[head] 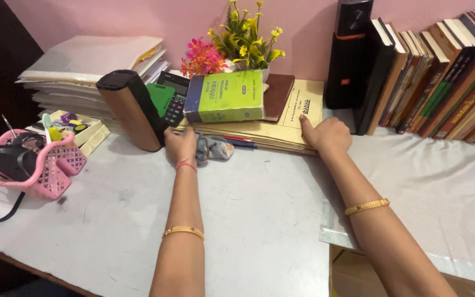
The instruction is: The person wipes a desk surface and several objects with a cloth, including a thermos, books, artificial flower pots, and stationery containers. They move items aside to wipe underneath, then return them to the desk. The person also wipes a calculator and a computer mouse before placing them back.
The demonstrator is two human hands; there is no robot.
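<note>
My left hand [181, 144] rests on the table at the left end of a stack of tan paper folders [298, 110], fingers curled at the stack's edge next to a crumpled grey cloth [214, 148]. The folders' right front corner lies under my right hand [326, 135], fingers pressing its top sheet. A thick green book [225, 96] and a brown notebook [277, 94] lie on top of the stack. A black calculator [176, 99] with a green cover sits at its left.
A brown-and-black cylinder [129, 109] leans left of my left hand. A pink basket [45, 162], a small box of bits [75, 125] and a paper pile [92, 66] stand left. Flowers [237, 41], a black speaker [348, 52] and a row of books [441, 71] line the wall.
</note>
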